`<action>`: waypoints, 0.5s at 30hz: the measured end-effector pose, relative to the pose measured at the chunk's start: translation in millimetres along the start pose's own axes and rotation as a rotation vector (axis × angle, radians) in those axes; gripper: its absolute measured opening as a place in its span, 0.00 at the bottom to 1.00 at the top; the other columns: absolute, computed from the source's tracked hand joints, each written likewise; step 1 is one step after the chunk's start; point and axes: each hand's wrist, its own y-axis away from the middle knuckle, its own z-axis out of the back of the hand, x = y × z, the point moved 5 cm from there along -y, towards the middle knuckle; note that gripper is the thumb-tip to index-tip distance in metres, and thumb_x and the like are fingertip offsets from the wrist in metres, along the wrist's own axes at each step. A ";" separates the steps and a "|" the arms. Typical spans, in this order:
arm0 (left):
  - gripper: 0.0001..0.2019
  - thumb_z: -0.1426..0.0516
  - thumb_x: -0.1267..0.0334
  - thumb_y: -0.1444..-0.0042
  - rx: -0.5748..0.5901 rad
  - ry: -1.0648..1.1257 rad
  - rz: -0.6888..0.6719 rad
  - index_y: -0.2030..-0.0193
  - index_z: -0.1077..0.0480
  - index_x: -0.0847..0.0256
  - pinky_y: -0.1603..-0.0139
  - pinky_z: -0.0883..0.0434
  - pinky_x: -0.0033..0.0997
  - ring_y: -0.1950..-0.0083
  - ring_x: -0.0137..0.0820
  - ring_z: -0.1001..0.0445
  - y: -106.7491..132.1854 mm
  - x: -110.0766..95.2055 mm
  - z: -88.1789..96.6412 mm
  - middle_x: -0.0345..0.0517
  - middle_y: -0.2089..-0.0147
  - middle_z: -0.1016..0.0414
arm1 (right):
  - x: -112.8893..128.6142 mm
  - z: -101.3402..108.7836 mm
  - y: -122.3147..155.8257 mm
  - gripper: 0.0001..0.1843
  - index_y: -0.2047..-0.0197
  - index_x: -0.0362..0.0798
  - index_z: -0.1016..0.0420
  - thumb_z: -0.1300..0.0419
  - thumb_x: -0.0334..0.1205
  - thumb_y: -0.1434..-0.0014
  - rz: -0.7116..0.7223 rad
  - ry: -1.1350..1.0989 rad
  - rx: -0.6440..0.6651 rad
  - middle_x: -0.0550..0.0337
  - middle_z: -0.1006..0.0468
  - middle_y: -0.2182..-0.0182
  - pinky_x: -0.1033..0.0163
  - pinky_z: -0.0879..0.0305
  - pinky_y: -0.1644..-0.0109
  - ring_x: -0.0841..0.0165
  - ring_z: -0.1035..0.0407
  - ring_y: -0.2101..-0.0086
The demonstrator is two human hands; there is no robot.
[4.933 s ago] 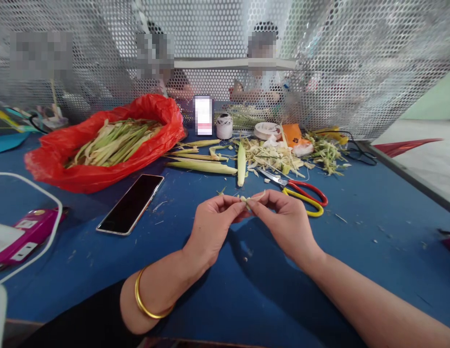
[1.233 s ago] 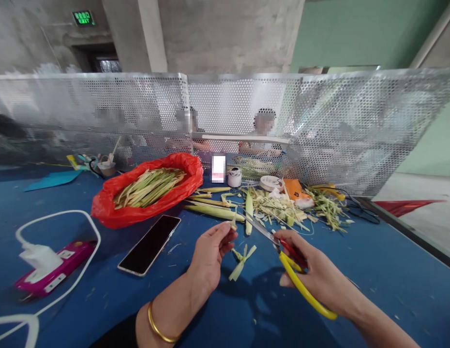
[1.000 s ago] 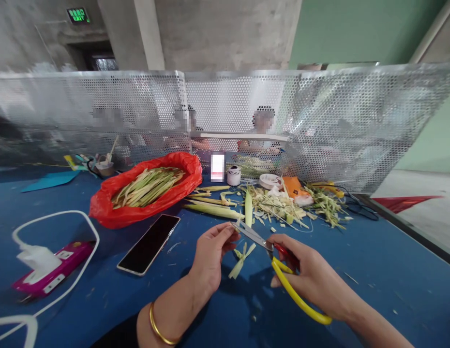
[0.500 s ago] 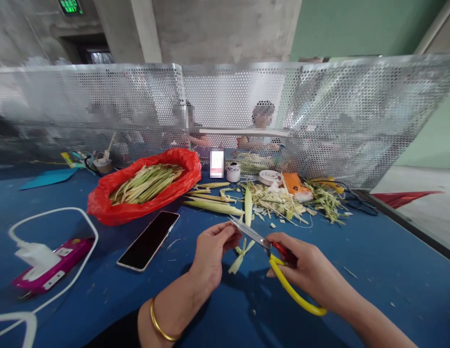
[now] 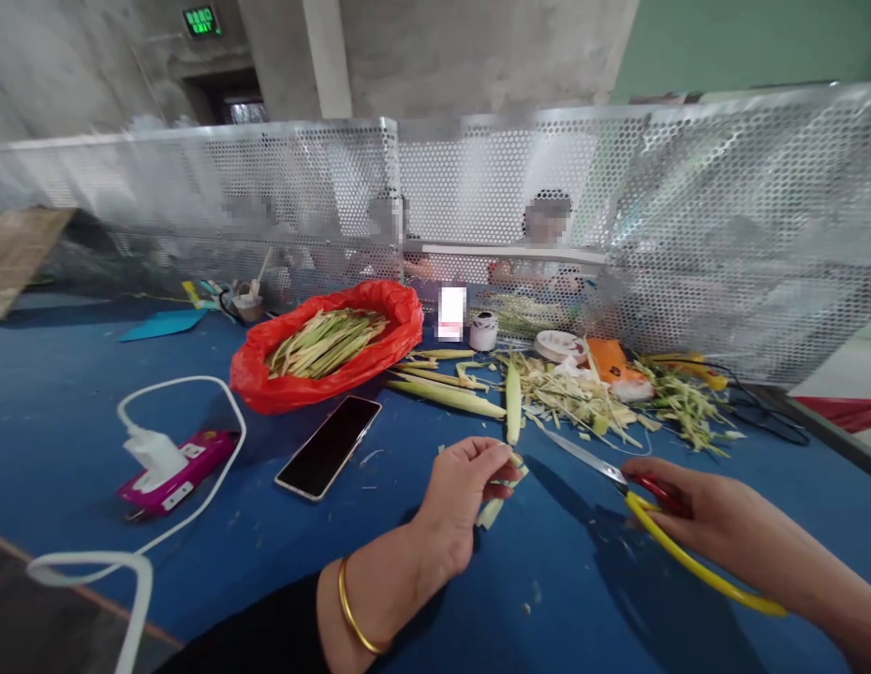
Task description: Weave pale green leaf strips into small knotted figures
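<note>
My left hand [image 5: 458, 496] is closed in a pinch on a small knotted piece of pale green leaf strip [image 5: 497, 498], held just above the blue table [image 5: 562, 599]. A gold bangle [image 5: 352, 618] sits on that wrist. My right hand [image 5: 709, 520] grips the yellow and red handles of a pair of scissors [image 5: 622, 487], its blades pointing left and away from the leaf piece, a hand's width to the right of it.
A red plastic bag [image 5: 267, 391] holds several green leaf strips. Near it lie a dark phone [image 5: 329, 459], a pink power strip with a white charger [image 5: 169, 466], long leaf blades [image 5: 446, 395], a heap of cuttings [image 5: 583, 398], a thread spool [image 5: 483, 330]. A perforated metal screen [image 5: 688, 225] backs the table; people sit behind it.
The scissors have drawn away to the right from the leaf piece. My left hand has lowered with the piece. The camera has turned left.
</note>
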 end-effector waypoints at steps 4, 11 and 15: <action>0.09 0.35 0.62 0.56 0.039 -0.063 0.013 0.73 0.30 0.64 0.72 0.34 0.22 0.74 0.24 0.28 7.5 3.8 -6.3 0.43 0.75 0.25 | -9.4 -19.2 3.3 0.22 0.50 0.54 0.25 0.41 0.48 0.48 -0.118 0.141 0.213 0.55 0.18 0.71 0.62 0.37 0.72 0.58 0.25 0.72; 0.08 0.37 0.64 0.59 0.191 -0.269 0.105 0.77 0.32 0.63 0.75 0.36 0.24 0.77 0.26 0.30 25.9 29.3 -23.0 0.44 0.79 0.25 | 18.2 -22.0 4.5 0.15 0.55 0.51 0.22 0.42 0.43 0.44 -0.001 0.228 0.105 0.51 0.21 0.67 0.58 0.36 0.67 0.57 0.26 0.69; 0.09 0.36 0.63 0.59 0.085 -0.291 -0.001 0.77 0.32 0.62 0.75 0.36 0.23 0.77 0.26 0.30 22.9 22.0 -17.5 0.41 0.79 0.26 | 70.2 -2.3 17.1 0.11 0.60 0.50 0.20 0.41 0.44 0.41 0.123 -0.158 -0.125 0.52 0.21 0.65 0.56 0.33 0.59 0.59 0.27 0.64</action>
